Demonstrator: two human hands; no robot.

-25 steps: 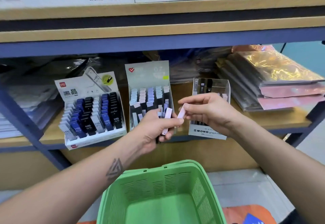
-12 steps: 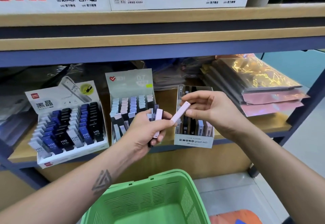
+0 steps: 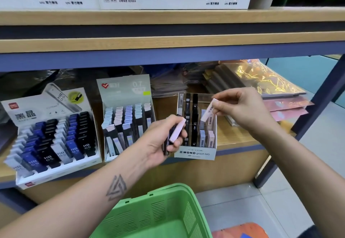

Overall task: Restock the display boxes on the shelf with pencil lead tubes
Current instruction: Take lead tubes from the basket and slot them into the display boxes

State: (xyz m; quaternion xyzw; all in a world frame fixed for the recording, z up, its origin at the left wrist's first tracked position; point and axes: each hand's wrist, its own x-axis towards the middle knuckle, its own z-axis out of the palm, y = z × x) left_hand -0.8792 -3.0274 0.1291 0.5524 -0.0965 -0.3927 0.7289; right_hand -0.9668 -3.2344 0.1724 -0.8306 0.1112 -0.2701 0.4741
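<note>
Left hand (image 3: 164, 136) grips a bundle of spare tubes (image 3: 175, 132), a pink one outermost and loosely seated; slackening could drop it into the green basket (image 3: 158, 217) below. Beyond it, right hand (image 3: 240, 108) pinches a pink lead tube (image 3: 208, 112) by its top, tilted over the MONO display box (image 3: 195, 152). Misaligned entry may snag neighbouring tubes or tip the box.
</note>
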